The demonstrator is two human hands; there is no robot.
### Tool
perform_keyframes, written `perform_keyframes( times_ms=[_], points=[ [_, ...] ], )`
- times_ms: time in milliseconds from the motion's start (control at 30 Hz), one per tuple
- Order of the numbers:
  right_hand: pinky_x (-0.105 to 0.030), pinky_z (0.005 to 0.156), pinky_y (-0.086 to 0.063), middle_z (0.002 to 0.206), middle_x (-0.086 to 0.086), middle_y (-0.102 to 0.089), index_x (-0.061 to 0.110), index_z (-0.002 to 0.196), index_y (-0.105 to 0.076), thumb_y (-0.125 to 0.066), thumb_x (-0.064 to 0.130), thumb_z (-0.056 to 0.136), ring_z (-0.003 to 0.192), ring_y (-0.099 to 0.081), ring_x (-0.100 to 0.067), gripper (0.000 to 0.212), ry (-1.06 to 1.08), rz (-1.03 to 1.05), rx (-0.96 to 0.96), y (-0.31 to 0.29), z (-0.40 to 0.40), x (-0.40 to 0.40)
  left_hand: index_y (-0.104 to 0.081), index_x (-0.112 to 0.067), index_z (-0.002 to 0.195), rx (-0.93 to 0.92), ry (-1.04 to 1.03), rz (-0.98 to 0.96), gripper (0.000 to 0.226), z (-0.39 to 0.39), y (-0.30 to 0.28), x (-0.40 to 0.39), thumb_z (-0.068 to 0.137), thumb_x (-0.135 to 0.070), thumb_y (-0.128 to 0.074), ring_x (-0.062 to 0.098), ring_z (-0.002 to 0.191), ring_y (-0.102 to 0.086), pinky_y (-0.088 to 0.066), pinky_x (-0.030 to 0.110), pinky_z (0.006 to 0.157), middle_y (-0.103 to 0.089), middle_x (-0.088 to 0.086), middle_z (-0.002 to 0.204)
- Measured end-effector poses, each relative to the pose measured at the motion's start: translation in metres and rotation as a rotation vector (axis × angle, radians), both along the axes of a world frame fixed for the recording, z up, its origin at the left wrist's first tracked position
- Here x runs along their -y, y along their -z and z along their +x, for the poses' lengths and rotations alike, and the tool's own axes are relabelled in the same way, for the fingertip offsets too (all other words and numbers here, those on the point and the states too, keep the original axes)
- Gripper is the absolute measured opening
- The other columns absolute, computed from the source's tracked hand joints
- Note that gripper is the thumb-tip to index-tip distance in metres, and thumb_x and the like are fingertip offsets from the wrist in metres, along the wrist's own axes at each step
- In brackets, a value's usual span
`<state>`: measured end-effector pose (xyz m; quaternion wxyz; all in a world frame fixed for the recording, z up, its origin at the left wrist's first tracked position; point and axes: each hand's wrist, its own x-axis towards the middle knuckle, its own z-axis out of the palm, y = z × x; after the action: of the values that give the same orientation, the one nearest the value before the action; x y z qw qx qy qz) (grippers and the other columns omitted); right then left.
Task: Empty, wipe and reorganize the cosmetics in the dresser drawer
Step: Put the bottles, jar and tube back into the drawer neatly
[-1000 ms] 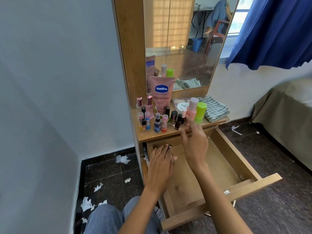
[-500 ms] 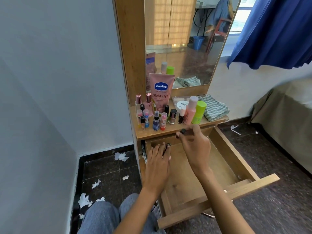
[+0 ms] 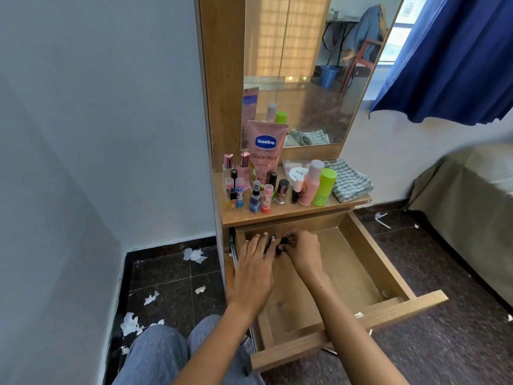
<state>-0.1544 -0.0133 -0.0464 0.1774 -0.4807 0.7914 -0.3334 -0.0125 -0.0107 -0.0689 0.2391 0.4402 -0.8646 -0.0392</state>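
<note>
The wooden dresser drawer (image 3: pixel 388 276) stands pulled out, its floor mostly bare. Both hands are at its back left corner. My right hand (image 3: pixel 302 251) pinches a small dark nail polish bottle (image 3: pixel 282 242) and holds it low against the drawer's back. My left hand (image 3: pixel 254 262) lies beside it with straight fingers over another small dark item (image 3: pixel 270 240). On the dresser top (image 3: pixel 277 215) stand several cosmetics: a pink Vaseline tube (image 3: pixel 265 151), a pink bottle (image 3: pixel 311 182), a green-capped bottle (image 3: pixel 324 187) and small bottles and lipsticks.
A folded striped cloth (image 3: pixel 349 182) lies at the right end of the dresser top, under the mirror (image 3: pixel 305 65). Torn white paper scraps (image 3: pixel 130 323) litter the dark floor at left. A bed (image 3: pixel 469 207) stands at right, with a blue curtain (image 3: pixel 458 56) above it.
My right hand took a small dark bottle from the dresser top and brought it down into the drawer's back left corner. My left hand slid forward to the same corner.
</note>
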Motion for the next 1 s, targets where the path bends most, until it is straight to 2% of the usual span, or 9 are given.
perform_keyframes(
  times_ms=[200,300,433,500,633,733,867,933,1000],
  points=[
    [-0.035,0.080,-0.056,0.089,-0.001,-0.075,0.017,0.094,-0.069,-0.071,0.005,0.074,0.088,-0.071,-0.018,0.024,-0.032,0.033,-0.013,0.006,0.000,-0.002,-0.048,-0.016,0.137,-0.001,0.002,0.019,0.049,0.000,0.001,0.000,0.089,-0.007,-0.057,0.023,0.133,-0.041,-0.018,0.037,0.114,-0.049,0.007,0.141],
    [-0.036,0.079,-0.056,0.094,0.003,-0.074,0.019,0.102,-0.070,-0.069,0.010,0.077,0.090,-0.070,-0.018,0.027,-0.006,0.011,-0.094,0.002,0.002,-0.006,-0.050,-0.015,0.135,-0.037,0.017,-0.018,0.049,0.002,-0.001,0.000,0.088,-0.007,-0.061,0.022,0.132,-0.043,-0.022,0.038,0.113,-0.050,0.007,0.140],
    [-0.029,0.063,-0.054,0.086,0.008,-0.071,0.020,0.091,-0.069,-0.071,0.018,0.083,0.069,-0.065,-0.009,0.009,0.071,-0.350,-0.243,-0.023,0.010,-0.010,-0.055,-0.011,0.130,-0.171,0.028,-0.074,0.044,0.007,-0.010,-0.001,0.086,-0.006,-0.063,0.024,0.128,-0.047,-0.038,0.045,0.107,-0.054,0.008,0.136],
    [-0.027,0.061,-0.054,0.093,0.006,-0.068,0.018,0.094,-0.068,-0.069,0.019,0.086,0.066,-0.062,-0.006,0.008,0.070,-0.472,-0.278,-0.037,0.013,-0.005,-0.058,-0.010,0.127,-0.220,0.004,-0.092,0.042,0.011,-0.015,-0.001,0.086,-0.005,-0.062,0.024,0.127,-0.048,-0.039,0.044,0.107,-0.055,0.009,0.134],
    [-0.021,0.069,-0.047,0.116,-0.003,-0.059,0.015,0.118,-0.064,-0.066,0.014,0.088,0.078,-0.064,-0.014,0.030,0.064,-0.466,-0.325,-0.052,0.013,0.017,-0.058,-0.009,0.127,-0.287,-0.049,-0.090,0.039,0.019,-0.023,-0.002,0.088,-0.007,-0.058,0.026,0.129,-0.046,-0.038,0.046,0.106,-0.054,0.010,0.135],
    [-0.027,0.067,-0.049,0.120,-0.009,-0.052,0.016,0.128,-0.059,-0.068,0.016,0.087,0.084,-0.063,-0.019,0.043,0.058,-0.386,-0.421,-0.057,0.015,0.031,-0.058,-0.009,0.126,-0.310,-0.059,-0.069,0.036,0.022,-0.026,-0.004,0.091,-0.011,-0.052,0.025,0.130,-0.044,-0.040,0.049,0.105,-0.053,0.010,0.136],
    [-0.023,0.061,-0.046,0.112,-0.006,-0.056,0.015,0.105,-0.061,-0.074,0.025,0.081,0.088,-0.060,-0.017,0.029,0.107,-0.440,-0.439,-0.061,0.014,0.032,-0.059,-0.011,0.125,-0.317,-0.071,-0.047,0.034,0.024,-0.024,-0.007,0.093,-0.014,-0.050,0.023,0.131,-0.043,-0.040,0.050,0.105,-0.052,0.008,0.137],
    [-0.020,0.059,-0.038,0.099,-0.002,-0.062,0.015,0.093,-0.058,-0.076,0.024,0.080,0.079,-0.060,-0.015,0.024,0.102,-0.465,-0.424,-0.060,0.014,0.028,-0.060,-0.012,0.124,-0.319,-0.082,-0.044,0.033,0.026,-0.022,-0.008,0.092,-0.013,-0.054,0.023,0.131,-0.043,-0.040,0.050,0.105,-0.052,0.007,0.137],
    [-0.020,0.057,-0.036,0.087,0.001,-0.065,0.014,0.088,-0.057,-0.076,0.022,0.081,0.072,-0.061,-0.015,0.022,0.078,-0.510,-0.401,-0.057,0.013,0.020,-0.061,-0.012,0.124,-0.319,-0.084,-0.044,0.033,0.027,-0.022,-0.009,0.091,-0.010,-0.058,0.022,0.130,-0.044,-0.040,0.048,0.105,-0.053,0.006,0.137]
  ],
)
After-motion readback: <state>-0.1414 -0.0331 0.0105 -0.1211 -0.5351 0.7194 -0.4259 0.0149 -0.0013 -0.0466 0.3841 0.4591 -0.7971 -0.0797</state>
